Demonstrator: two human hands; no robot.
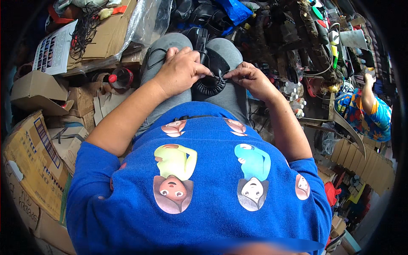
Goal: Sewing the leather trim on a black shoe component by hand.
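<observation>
A black shoe [211, 87] with a ribbed edge rests between my knees on grey trousers [231, 55]. From the left, my left hand [182, 70] reaches over it, its thumb and forefinger pinched together at the shoe's upper. My right hand [253, 80] comes in from the other side, fingertips pinched close to the left ones. What sits between the fingertips is too small to make out. A thin black cord [149, 59] loops over my left knee beside the left hand.
Cardboard boxes [38, 165] and a red-capped bottle [122, 78] stand to the left. Black shoes [208, 17] and a blue bag [234, 10] lie ahead. Small bottles [294, 95] and a curved blade-like piece [352, 134] are at right. Another person [367, 110] is at far right.
</observation>
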